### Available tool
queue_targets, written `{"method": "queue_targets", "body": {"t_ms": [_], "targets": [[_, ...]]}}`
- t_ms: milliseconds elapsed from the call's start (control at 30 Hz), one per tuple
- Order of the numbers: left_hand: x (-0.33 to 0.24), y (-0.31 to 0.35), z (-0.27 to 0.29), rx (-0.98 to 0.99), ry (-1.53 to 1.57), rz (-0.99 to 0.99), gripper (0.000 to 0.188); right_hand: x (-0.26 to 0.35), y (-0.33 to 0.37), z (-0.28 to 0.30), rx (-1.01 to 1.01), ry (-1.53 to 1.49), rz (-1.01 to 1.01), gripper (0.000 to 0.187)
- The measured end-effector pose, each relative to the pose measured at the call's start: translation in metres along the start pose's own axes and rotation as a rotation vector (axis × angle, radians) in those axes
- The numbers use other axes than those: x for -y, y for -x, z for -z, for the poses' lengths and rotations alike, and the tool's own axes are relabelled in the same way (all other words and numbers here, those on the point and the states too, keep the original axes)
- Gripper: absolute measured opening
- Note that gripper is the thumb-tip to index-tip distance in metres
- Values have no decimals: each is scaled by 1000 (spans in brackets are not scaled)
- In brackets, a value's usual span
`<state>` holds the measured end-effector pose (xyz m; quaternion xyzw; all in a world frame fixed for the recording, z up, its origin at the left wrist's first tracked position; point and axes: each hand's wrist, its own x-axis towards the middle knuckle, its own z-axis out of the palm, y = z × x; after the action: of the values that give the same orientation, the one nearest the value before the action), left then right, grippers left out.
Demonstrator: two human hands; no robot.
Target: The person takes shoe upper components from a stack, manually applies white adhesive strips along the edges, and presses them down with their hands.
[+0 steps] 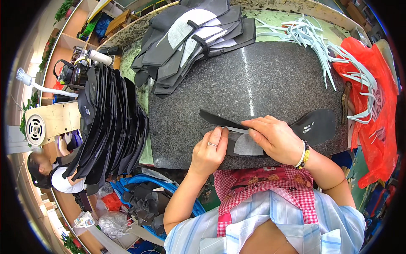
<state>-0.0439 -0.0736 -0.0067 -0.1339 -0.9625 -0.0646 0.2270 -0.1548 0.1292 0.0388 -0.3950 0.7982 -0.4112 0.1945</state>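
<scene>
My left hand (pixel 209 150) pinches the edge of a black sheet-material piece (pixel 215 117) close to the table's front edge. The piece is bent, its upper flap raised, and a pale grey-white patch (pixel 248 145) shows on it. A narrow pale strip (pixel 235 130) runs along the fold between my hands. My right hand (pixel 277 139) is closed over the same edge, thumb and fingers pressing at the strip's right end. A black rounded part (pixel 315 127) with small white print lies flat beyond my right wrist; whether it joins the held piece is hidden.
A speckled dark slab (pixel 203 84) covers the table. Black pieces with white patches (pixel 190 42) are piled at the far left, pale strips (pixel 306 36) at the far right beside a red plastic bag (pixel 368 139). Black sheets (pixel 110 122) hang on the left, above a blue basket (pixel 169 186). Another person (pixel 55 173) is further left.
</scene>
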Motion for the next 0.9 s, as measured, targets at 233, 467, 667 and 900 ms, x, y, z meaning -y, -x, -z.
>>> {"method": "queue_targets", "body": {"t_ms": [233,467,667,900], "targets": [[-14,-2,8,183,-48,47,38,1,0,-7,-33,12,55,30],[-22,13,13,246,-15,105,37,-4,14,-24,-60,85,225,31],[7,-23,49,321,748,620,40,-8,21,-34,-11,372,367,42],[31,-15,24,245,1397,1089,20,-10,25,-36,17,455,414,42]]}}
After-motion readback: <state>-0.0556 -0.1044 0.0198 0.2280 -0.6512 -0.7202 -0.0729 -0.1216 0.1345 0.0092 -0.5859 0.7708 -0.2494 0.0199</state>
